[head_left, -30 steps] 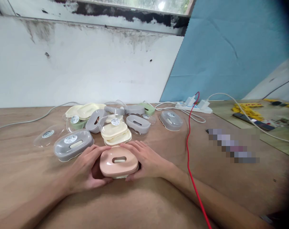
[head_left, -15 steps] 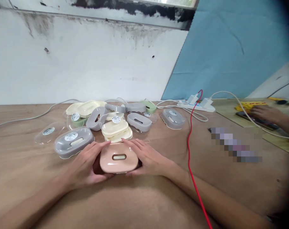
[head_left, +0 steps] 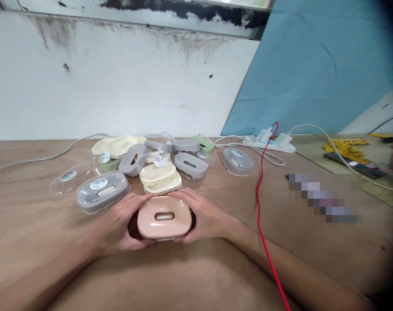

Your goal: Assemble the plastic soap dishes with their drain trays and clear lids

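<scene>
Between my two hands is a rounded pink soap box with a slot in its top, through which a pale piece shows. My left hand curves around its left end, and my right hand around its right end. Fingers sit at the far edge and thumbs near the front edge, where a bit of cream base peeks out. Just beyond it lies a stack of cream trays under a clear cover bearing a round sticker. To the left stands a grey soap box with a clear cover.
Grey shells, a green piece and more cream trays lie farther back. Another covered grey box is at right. A red cable crosses the table from a power strip. A phone lies far right.
The pink box and both hands have shifted very slightly towards me, and a cream edge shows more at its front. Another person's hand at far right has drawn away from the phone.
</scene>
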Demonstrator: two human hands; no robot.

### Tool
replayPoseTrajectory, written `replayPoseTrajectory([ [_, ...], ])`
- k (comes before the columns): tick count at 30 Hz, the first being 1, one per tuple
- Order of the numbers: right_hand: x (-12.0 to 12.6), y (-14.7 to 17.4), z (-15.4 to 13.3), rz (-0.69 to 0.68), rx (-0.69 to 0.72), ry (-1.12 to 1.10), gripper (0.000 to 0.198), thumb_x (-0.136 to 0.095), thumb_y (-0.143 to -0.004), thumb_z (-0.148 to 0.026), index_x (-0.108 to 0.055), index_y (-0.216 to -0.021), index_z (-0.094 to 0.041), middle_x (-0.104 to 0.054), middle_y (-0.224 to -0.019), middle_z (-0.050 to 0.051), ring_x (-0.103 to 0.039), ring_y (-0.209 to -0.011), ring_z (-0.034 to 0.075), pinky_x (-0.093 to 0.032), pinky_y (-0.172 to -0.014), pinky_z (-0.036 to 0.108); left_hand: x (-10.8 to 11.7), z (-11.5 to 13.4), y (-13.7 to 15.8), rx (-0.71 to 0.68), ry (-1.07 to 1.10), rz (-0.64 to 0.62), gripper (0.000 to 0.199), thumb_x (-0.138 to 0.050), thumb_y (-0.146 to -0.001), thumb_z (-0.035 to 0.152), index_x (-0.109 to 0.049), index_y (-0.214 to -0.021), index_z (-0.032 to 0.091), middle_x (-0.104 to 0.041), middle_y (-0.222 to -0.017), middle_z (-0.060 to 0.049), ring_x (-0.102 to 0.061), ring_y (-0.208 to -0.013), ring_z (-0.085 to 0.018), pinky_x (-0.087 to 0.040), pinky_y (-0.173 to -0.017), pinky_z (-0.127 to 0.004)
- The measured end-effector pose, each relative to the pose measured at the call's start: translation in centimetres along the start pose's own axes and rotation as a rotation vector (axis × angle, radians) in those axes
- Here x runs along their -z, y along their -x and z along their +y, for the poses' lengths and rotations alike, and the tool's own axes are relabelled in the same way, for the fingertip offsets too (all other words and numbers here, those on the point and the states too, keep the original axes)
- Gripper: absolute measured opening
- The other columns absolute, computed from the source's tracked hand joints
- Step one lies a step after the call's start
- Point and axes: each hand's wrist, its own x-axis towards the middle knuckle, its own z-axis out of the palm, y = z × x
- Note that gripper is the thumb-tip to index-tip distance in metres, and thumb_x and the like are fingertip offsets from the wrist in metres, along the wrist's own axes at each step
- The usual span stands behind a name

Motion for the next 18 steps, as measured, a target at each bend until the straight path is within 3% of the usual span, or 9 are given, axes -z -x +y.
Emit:
replayPoseTrajectory([
  [18, 0.21, 0.09, -0.17, -0.010, 0.023, -0.009, 0.103, -0.097, -0.063, -0.057, -0.052, -0.150, -0.023, -0.070, -0.138, 0.015, -0.067, -0.128, 0.036, -0.054, -0.108, 0.050, 0.00, 0.17, -0.13, -0.033, -0.020, 0.012, 0.096, -0.088, -0.077, 0.053, -0.042, -0.157, 0.029, -0.070, -0.133, -0.013, -0.071, -0.111, -0.037, -0.060, -0.092, -0.048],
])
